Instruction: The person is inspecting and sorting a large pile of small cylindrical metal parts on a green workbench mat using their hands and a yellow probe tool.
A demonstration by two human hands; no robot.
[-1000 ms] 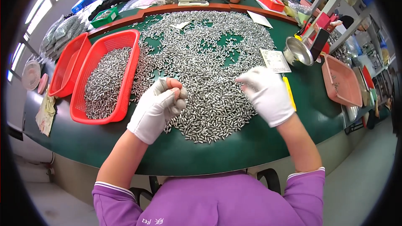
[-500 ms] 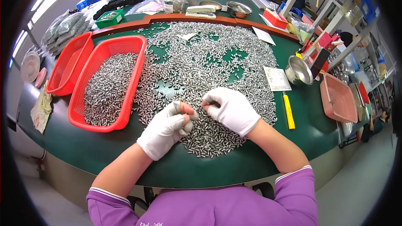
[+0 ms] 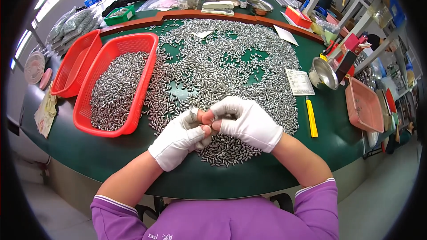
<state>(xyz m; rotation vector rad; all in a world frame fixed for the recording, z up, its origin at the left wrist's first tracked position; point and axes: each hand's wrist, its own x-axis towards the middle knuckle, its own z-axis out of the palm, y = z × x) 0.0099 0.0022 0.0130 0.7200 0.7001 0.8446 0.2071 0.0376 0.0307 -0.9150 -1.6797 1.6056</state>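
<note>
Both hands wear white gloves with bare fingertips, and they meet over the near part of a wide heap of small silvery metal pieces [image 3: 222,75]. My left hand [image 3: 179,138] is closed in a pinch, its fingertips touching those of the other hand. My right hand [image 3: 250,123] also pinches, thumb and finger pressed toward the left fingertips. Whatever sits between the fingertips is too small and covered to make out. Left of the heap, a red perforated basket [image 3: 152,62] holds many more of the same pieces [image 3: 118,89].
Another red basket [image 3: 66,86] stands farther left. Right of the heap lie a printed paper slip [image 3: 300,82] and a yellow-handled tool [image 3: 312,120], near a steel bowl [image 3: 324,74] and a pink tray [image 3: 365,111]. A brown wooden edging [image 3: 155,20] bounds the heap's far side.
My hands, apart half a second ago, have come together at the fingertips; the right hand moved nearer and toward the left one. The view has shifted slightly.
</note>
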